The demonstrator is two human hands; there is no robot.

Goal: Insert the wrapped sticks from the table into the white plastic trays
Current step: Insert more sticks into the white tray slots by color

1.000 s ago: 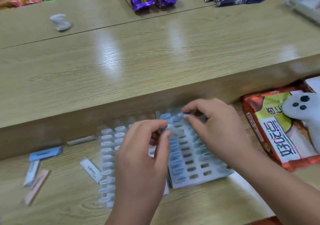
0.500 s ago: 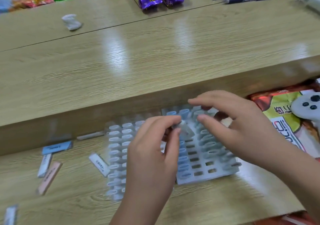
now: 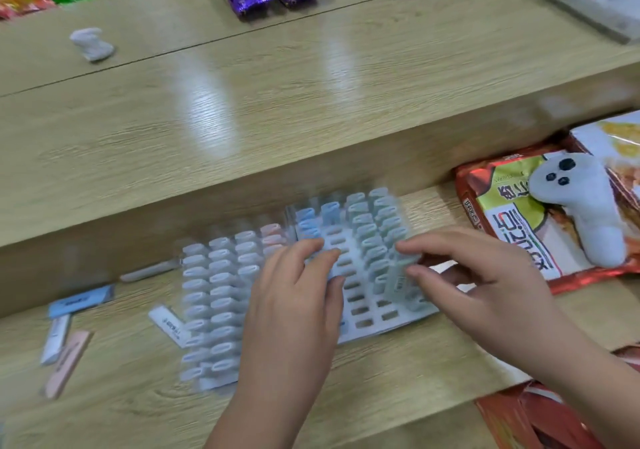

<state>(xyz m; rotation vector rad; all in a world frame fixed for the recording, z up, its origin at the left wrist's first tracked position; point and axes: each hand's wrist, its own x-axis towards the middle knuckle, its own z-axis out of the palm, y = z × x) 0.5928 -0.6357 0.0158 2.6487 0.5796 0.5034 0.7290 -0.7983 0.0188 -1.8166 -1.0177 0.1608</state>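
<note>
Though a bit blurry, looks like a handover just happened. Half a second back, had the left hand [image 3: 298, 296] pinching a stick mid-tray between thumb and forefinger. Now shows it slackened, fingertips down on the right tray [image 3: 360, 313]; can't tell whether anything is still under them.

Meanwhile, finds the right hand [image 3: 478, 286] dropped from the tray's far edge to its right-hand columns, thumb and forefinger pinched on a green stick [image 3: 398, 280]. Holds it tilted, lower end at or in a slot, no telling which through the blur.

Probably means one more stick about to get seated. Leaves plenty of open slots down the middle of that tray, though, next to a left tray [image 3: 214, 310] that looks packed full.

Also leaves loose ones on the table [image 3: 381, 372] off to the left: blue stick [image 3: 81, 301], pink stick [image 3: 67, 362], and a white stick [image 3: 169, 325] right against the left tray.

So, nowhere near done. Needs the green stick pushed home, then a reach back left for more.
</note>
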